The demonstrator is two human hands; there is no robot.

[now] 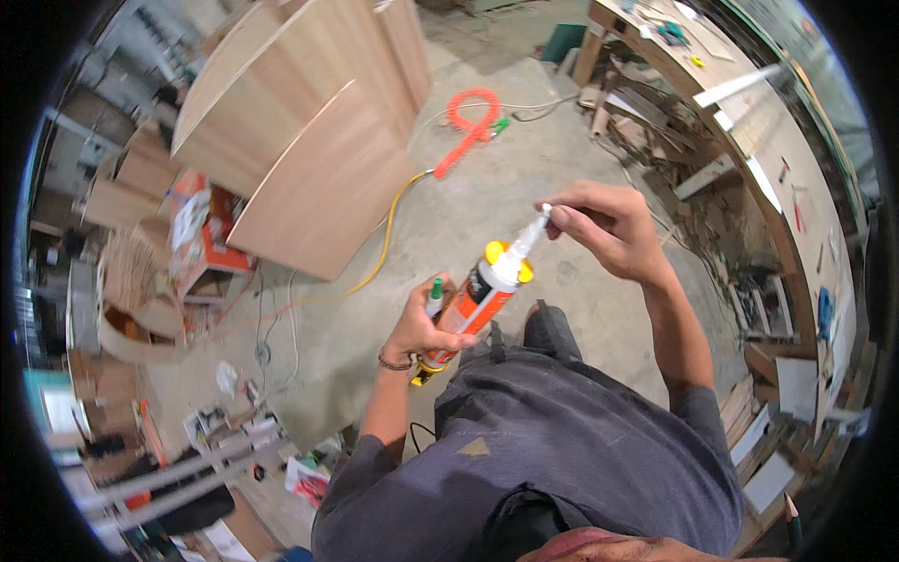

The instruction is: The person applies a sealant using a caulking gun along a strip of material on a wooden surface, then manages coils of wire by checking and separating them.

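At the far left, cardboard boxes [126,187] and scraps of bent board crowd the floor's edge, and an orange-and-white carton [198,229] sits just beside two large wooden panels [309,140] that stand on the concrete floor [524,169]. A yellow hose [389,234] runs across the floor from the panels up to a coiled orange hose [468,117].

In the middle, the left hand [426,328] is clenched around the lower body of an orange sealant tube [473,304], holding it tilted so the nozzle points up and to the right. A green-capped marker [435,295] is pinned in the same grip, upright against the tube. The tube has a yellow collar and a white tapered nozzle [524,239].

The right hand [609,229] comes in from above, its fingertips [554,217] pinched on the very tip of the nozzle. Whether they hold a small cap or only the tip itself is too small to tell.

This looks like the preparation step: the nozzle tip is being handled before any sealant is laid. The next move seems to call for a steady left grip while the right fingers work on the tip with a fine twist or pull, kept in line with the nozzle so it does not bend.

At the right, a long workbench [787,159] curves along the wall, with offcuts and tools on and beneath it.
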